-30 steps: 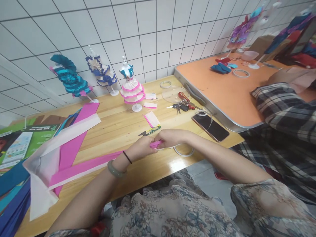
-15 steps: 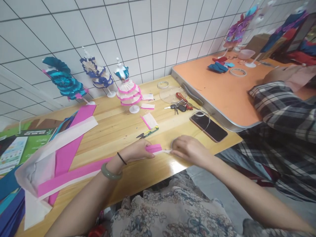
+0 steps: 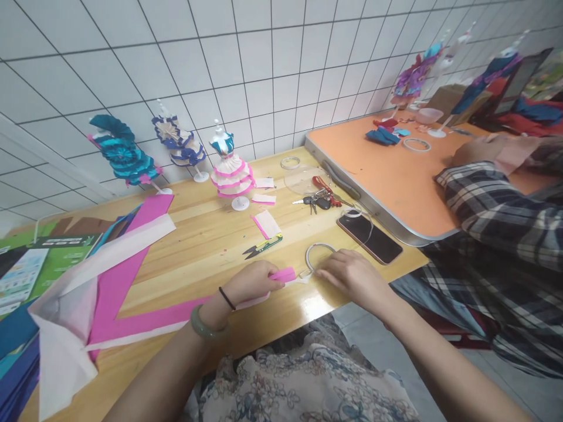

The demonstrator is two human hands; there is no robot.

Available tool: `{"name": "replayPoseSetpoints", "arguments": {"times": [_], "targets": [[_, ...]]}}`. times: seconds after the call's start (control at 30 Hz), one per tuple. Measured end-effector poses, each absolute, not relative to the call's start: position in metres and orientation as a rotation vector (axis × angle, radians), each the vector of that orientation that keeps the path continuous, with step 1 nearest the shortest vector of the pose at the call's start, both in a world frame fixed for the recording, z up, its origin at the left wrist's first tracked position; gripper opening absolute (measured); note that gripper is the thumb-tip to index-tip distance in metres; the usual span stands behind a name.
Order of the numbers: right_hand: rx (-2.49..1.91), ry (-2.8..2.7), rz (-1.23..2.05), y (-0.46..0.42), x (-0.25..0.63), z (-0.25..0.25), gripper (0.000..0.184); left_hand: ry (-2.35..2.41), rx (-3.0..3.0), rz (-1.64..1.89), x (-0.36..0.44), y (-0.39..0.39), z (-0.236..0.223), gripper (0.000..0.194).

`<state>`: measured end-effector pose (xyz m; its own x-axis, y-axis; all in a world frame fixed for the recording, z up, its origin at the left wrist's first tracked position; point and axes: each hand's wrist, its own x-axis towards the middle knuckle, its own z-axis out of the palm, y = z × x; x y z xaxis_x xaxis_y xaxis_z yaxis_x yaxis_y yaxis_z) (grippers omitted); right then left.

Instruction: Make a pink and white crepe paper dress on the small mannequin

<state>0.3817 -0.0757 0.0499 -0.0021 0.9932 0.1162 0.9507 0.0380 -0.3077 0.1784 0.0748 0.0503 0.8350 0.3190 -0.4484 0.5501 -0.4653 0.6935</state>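
My left hand (image 3: 253,285) pinches the end of a long pink-and-white strip (image 3: 162,316), which looks like crepe paper. The rest of it trails under my left wrist to the left side of the table. Past my fingers juts a short pink end, with a pale piece of tape at its tip. My right hand (image 3: 352,274) has its fingers closed at the lower right of a narrow roll of tape (image 3: 309,255) standing tilted near the tabletop. Behind my hands lie thread snips (image 3: 264,246) and a small pink-edged white piece (image 3: 267,224).
Dress forms in paper dresses (image 3: 232,176) stand along the tiled wall. Keys (image 3: 319,203) and a phone (image 3: 372,237) lie at right. Beyond is an orange table (image 3: 373,176), where a person in a plaid sleeve (image 3: 488,199) sits. Coloured sheets (image 3: 65,258) cover the left.
The strip's pink end has bent and narrowed in my left fingers. My right hand has shifted slightly right, showing more of the tape roll. The camera view has moved a little.
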Motion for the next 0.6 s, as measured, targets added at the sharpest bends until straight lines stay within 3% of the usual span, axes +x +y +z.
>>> {"name": "replayPoseSetpoints", "arguments": {"times": [0.13,0.33,0.6], "targets": [[-1.884,-2.169,0.096,-0.035,0.366,0.062,0.035,0.686,2.082,-0.297,0.178,0.073,0.053,0.03],[-1.586,-2.527,0.185,0.032,0.337,0.051,0.013,0.732,1.978,-0.295,0.173,0.069,0.053,0.031],[-1.635,-2.757,0.006,0.042,0.322,0.04,0.022,0.592,1.964,-0.212,0.171,0.068,0.05,0.02]]}}
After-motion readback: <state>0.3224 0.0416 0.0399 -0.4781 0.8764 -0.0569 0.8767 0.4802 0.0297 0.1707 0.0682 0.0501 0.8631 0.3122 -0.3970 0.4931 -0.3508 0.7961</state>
